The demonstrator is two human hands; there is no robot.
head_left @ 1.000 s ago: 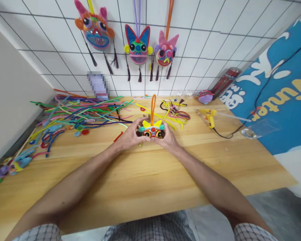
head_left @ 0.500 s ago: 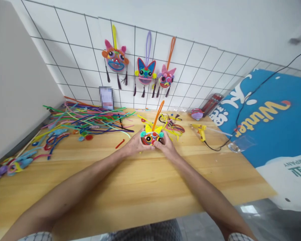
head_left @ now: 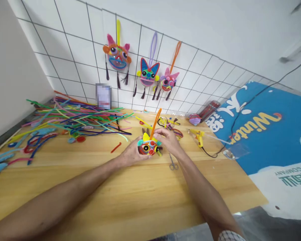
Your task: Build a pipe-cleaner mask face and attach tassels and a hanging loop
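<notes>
A colourful animal-face ornament (head_left: 150, 147) is held upright over the table, with yellow ears, round eyes, red dots and an orange pipe-cleaner loop (head_left: 156, 124) on top. My left hand (head_left: 130, 152) is closed around its left side, thumb underneath. Bent over the top right, my right hand (head_left: 168, 140) pinches near the right yellow ear beside the loop's base; its fingertips are partly hidden. A dark tassel-like piece shows behind the ornament. Just below my right hand lies a pair of scissors (head_left: 173, 164).
Pipe cleaners (head_left: 82, 117) are heaped at the back left. A yellow glue gun (head_left: 198, 137) with a black cord lies right of my right hand. Three finished faces, one with blue ears (head_left: 148, 75), hang on the wall grid. A red bottle (head_left: 210, 110) lies at the back right.
My right hand has left the ornament's lower front and moved up to its top right. The left hand still holds it. The scissors have come into sight as the view shifted.
</notes>
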